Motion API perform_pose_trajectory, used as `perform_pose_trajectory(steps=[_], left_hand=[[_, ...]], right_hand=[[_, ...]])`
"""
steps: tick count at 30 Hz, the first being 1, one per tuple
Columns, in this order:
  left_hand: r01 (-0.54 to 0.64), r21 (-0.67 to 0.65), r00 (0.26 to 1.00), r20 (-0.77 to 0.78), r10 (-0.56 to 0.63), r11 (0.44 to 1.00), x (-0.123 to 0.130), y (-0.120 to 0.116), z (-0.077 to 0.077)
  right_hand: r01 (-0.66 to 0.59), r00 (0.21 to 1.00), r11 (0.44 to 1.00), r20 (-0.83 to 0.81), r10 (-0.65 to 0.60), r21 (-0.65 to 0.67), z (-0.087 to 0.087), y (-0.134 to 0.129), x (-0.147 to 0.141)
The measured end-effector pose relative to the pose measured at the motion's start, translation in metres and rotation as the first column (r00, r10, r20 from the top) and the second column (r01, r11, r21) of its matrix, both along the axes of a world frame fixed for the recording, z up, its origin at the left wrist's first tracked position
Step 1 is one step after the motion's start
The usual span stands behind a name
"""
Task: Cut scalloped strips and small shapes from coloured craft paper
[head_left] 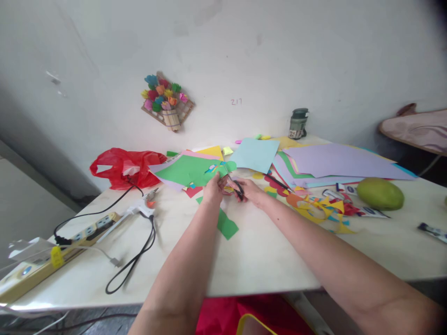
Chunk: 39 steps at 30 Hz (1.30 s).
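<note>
My right hand [245,190] is closed round the black handles of a pair of scissors [239,188], whose blades point up and left. Between the blades and my left hand [215,187] is a small piece of green paper [228,166], pinched in the left fingers. Behind the hands spreads a large green sheet [181,168] with cut paper bits on it. A green offcut [227,226] lies on the table just below my left hand. Some small coloured pieces under the fingers are partly hidden.
Lilac sheets [335,159] and a light blue sheet [256,154] lie behind, with yellow scraps [319,209] and a green fruit [380,194] to the right. At left are a red plastic bag [118,163], a glue gun [142,204] and a power strip [87,235] with cables.
</note>
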<state>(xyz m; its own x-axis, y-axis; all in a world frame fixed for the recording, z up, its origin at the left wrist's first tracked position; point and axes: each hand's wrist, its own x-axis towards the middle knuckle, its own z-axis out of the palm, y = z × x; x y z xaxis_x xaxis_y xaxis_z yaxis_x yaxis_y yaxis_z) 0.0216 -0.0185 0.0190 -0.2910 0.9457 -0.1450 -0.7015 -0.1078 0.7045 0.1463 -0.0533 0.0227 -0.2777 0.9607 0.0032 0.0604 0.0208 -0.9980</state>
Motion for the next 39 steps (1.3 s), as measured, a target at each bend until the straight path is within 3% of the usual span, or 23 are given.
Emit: perform_pose_trajectory(steps=[13,25,31,36,39], left_hand=[[0.005,-0.020,1.000,-0.017,-0.005,1.000,-0.003,0.002,-0.003],[0.029,-0.159,0.996,-0.076,-0.042,0.987,-0.004,-0.002,-0.001],[-0.062,-0.174,0.994,-0.095,0.046,0.983,-0.004,-0.001,-0.001],[-0.269,-0.181,0.953,-0.190,0.235,0.946,-0.008,-0.005,0.009],[-0.331,-0.196,0.936,-0.197,0.293,0.923,-0.009,-0.007,0.013]], right_hand=[[0.042,0.995,0.999,0.092,-0.041,-0.006,0.000,0.001,-0.002],[0.077,0.994,0.993,0.089,-0.070,-0.087,-0.002,0.004,-0.006],[0.101,0.993,0.986,0.070,-0.092,-0.131,0.000,0.003,-0.008],[0.059,0.998,0.988,0.042,-0.054,-0.144,-0.002,0.004,-0.004],[0.001,1.000,0.994,0.002,-0.001,-0.106,-0.005,0.005,0.000]])
